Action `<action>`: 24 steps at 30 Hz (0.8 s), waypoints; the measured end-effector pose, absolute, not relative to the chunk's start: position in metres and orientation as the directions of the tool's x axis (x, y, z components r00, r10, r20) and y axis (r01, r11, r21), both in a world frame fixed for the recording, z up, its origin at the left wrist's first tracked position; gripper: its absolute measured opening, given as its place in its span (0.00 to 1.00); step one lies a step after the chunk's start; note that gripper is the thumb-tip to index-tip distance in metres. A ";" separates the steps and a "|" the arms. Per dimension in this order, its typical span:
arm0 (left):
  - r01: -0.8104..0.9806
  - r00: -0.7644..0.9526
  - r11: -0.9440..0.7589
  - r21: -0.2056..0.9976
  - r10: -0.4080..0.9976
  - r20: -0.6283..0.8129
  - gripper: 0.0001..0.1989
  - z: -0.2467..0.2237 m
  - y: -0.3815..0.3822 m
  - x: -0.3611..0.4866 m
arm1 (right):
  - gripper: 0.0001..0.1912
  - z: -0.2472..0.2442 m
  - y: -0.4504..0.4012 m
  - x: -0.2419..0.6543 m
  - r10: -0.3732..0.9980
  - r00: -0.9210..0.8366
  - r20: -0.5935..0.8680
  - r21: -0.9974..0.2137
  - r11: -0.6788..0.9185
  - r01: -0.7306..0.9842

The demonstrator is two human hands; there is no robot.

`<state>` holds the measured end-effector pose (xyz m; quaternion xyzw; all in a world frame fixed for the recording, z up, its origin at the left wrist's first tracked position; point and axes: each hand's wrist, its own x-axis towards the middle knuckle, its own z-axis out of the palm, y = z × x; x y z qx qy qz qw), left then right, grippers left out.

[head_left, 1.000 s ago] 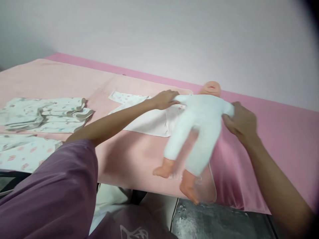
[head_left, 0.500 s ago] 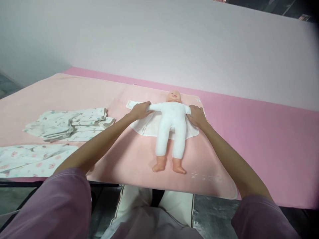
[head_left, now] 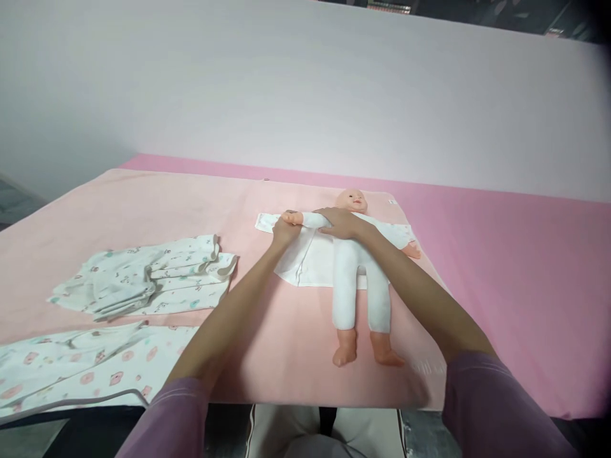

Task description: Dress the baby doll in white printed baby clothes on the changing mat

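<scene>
At the left side of the doll, the left hand is closed round its small hand; the right hand, shifted across from the opposite arm, spreads near the shoulder, though I cannot tell if it grips. That leaves the doll's other arm loose. Face-up, it lies over a white top, its chest partly hidden by the right forearm.

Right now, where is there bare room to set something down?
Bare: the pink surface right of the peach mat; the mat behind the folded clothes; a narrow strip between the doll's feet and the near edge. Crowded: the white shirt, beneath the doll, left hand and right hand; the near left corner, under pink-printed cloth.
</scene>
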<state>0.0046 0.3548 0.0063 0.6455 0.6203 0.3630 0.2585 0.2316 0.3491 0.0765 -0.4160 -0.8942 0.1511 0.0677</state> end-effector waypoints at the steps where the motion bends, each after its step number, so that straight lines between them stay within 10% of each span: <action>1: 0.663 -0.056 -0.098 0.742 0.982 0.179 0.12 0.000 0.352 0.011 | 0.24 0.073 0.357 0.225 0.766 -0.641 -0.042 -0.328 0.596 0.733; 9: 0.895 0.070 -0.205 0.396 0.942 0.329 0.40 -0.030 0.341 0.023 | 0.23 0.050 0.359 0.222 0.846 -0.523 0.106 -0.265 0.531 0.805; 12: 0.893 0.160 -0.274 0.357 0.935 0.316 0.32 -0.029 0.341 0.023 | 0.25 0.054 0.355 0.219 0.880 -0.468 0.082 -0.285 0.471 0.835; 18: 0.841 0.211 -0.346 0.416 0.917 0.337 0.11 -0.025 0.343 0.022 | 0.22 0.056 0.358 0.227 0.918 -0.382 0.110 -0.447 0.389 0.806; 24: 0.604 -0.042 -0.187 0.775 0.963 0.266 0.03 -0.024 0.353 0.019 | 0.17 0.052 0.361 0.243 0.924 -0.321 0.205 -0.551 0.381 0.743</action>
